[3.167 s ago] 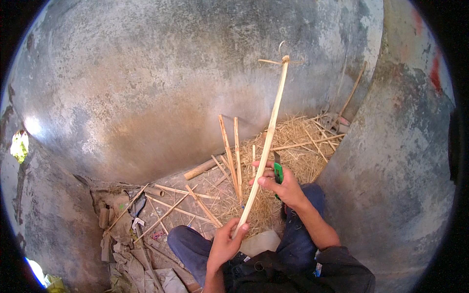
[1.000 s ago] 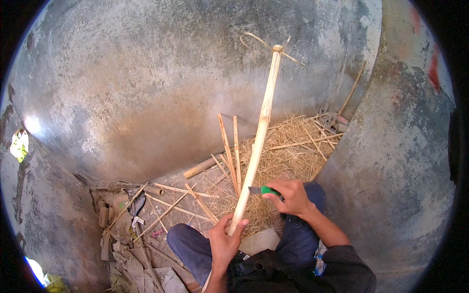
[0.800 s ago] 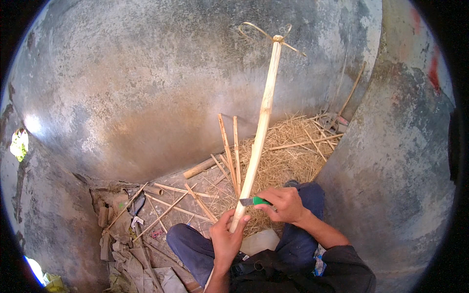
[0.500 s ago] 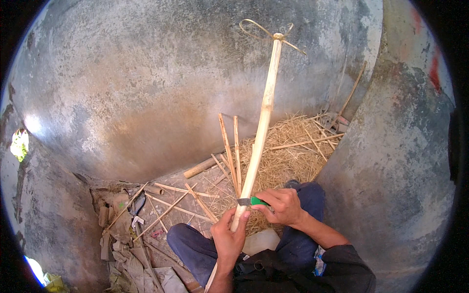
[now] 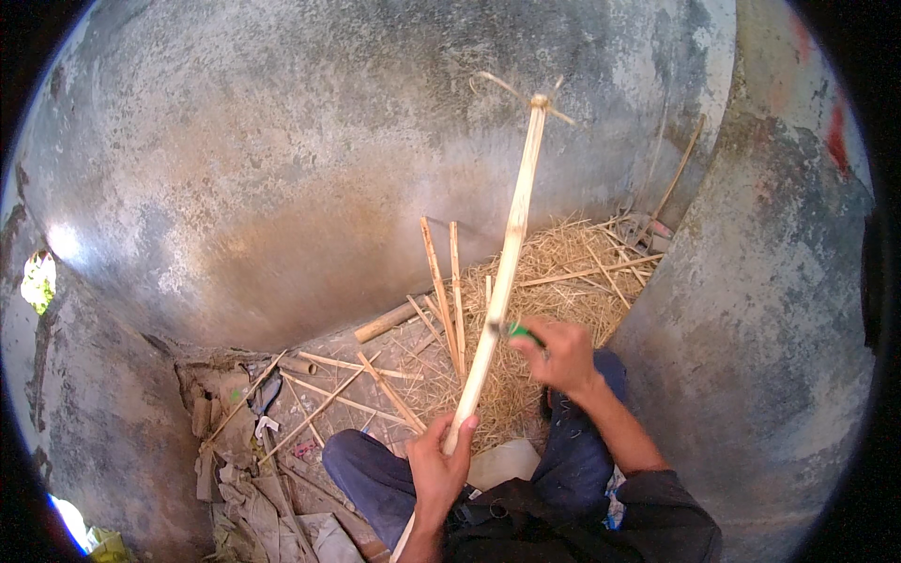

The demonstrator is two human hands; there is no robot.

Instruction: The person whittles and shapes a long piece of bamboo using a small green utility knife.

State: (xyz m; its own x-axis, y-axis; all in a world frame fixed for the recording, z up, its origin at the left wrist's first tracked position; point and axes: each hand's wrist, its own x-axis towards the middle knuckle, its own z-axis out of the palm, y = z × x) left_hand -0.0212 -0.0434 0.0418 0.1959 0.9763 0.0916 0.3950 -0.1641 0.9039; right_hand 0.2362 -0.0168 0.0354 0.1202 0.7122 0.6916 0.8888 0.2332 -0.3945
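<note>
My left hand (image 5: 439, 469) grips the lower end of a long pale bamboo stick (image 5: 507, 253) that rises away from me toward the grey wall. Thin curled shavings hang from its far tip (image 5: 538, 98). My right hand (image 5: 561, 355) holds a green-handled knife (image 5: 519, 331) with its blade against the stick about a third of the way up. Both hands are above my knees in dark blue trousers (image 5: 375, 474).
A heap of straw-like shavings (image 5: 554, 300) and several split bamboo strips (image 5: 441, 281) cover the ground ahead. A short bamboo piece (image 5: 387, 322) lies by the wall. Rubble and scraps (image 5: 244, 450) sit at the left. Grey concrete walls (image 5: 282, 159) close in ahead and on the right (image 5: 770, 281).
My right hand with the knife slid down the stick toward me, then moved back up a little. The stick's tip shifted slightly and the shavings at its end grew.
</note>
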